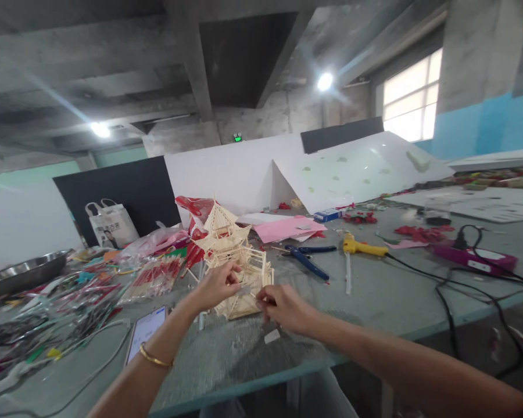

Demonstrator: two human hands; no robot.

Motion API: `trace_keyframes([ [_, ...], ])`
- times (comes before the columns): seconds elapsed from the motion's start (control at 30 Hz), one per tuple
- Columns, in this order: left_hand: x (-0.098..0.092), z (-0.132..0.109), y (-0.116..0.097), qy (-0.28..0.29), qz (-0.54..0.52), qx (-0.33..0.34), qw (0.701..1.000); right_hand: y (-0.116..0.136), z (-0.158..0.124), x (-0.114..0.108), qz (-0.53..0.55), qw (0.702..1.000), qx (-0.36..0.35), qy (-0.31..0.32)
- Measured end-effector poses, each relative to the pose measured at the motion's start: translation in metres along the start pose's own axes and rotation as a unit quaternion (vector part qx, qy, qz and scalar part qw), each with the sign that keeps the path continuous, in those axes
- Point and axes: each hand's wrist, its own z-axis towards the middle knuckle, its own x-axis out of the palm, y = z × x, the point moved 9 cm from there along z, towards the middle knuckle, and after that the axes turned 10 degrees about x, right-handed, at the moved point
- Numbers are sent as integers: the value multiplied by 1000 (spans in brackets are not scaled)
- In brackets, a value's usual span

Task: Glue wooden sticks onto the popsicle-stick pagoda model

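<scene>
A pagoda model (pixel 224 241) made of thin pale wooden sticks stands on the table in front of me, with a pointed roof over open tiers. My left hand (pixel 218 284) is at its near left side, fingers curled in with the thumb close to them; what they grip, if anything, is too small to make out. Beside the model's lower right corner, my right hand (pixel 283 306) is pinched, its fingertips blurred and their content unclear. Just below that hand lies a small white piece (pixel 271 336).
Right of the model lie blue-handled pliers (pixel 307 262), a yellow glue gun (pixel 364 246) with a glue stick (pixel 348 273), and a purple power strip (pixel 475 259) with black cords. At left are a phone (pixel 147 331), bagged sticks (pixel 154 277) and a metal bowl (pixel 26 271).
</scene>
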Motion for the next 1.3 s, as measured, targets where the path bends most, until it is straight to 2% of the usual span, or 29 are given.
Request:
trace_keyframes([
  [0.1, 4, 2, 5, 16, -32, 3, 999, -4, 5, 18, 135, 982, 80, 108],
  [0.17, 5, 3, 7, 20, -44, 8, 999, -3, 6, 25, 200, 963, 117, 140],
  [0.27, 6, 5, 6, 24, -48, 15, 998, -7, 7, 31, 306, 924, 176, 145],
  [0.4, 5, 6, 1, 29, -29, 18, 999, -16, 4, 43, 447, 849, 249, 135],
  [0.63, 4, 7, -9, 23, 19, 59, 998, -15, 0, 58, 576, 757, 283, 120],
  [0.83, 6, 8, -10, 30, 32, 70, 997, -12, -1, 59, 611, 736, 274, 100],
  [1.17, 7, 6, -7, 38, -27, 49, 998, -11, -1, 58, 603, 739, 285, 92],
  [1.3, 7, 9, -7, 44, -17, 57, 997, -11, -1, 58, 603, 741, 281, 93],
])
